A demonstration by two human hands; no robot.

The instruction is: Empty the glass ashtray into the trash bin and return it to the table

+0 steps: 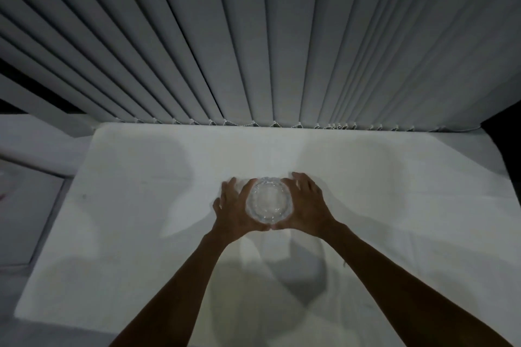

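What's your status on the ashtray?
Left hand and right hand cupping ashtray over table. No bin in view. Nothing blocking.

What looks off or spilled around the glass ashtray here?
Nothing stands out. The clear round glass ashtray sits upright between the left hand and right hand over the white-covered table; no ash or spill visible.

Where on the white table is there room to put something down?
Almost everywhere. The table is bare to the left of the left hand, to the right of the right hand, and between the hands and the blinds. The only crowded spot is the middle, where both hands cup the glass ashtray.
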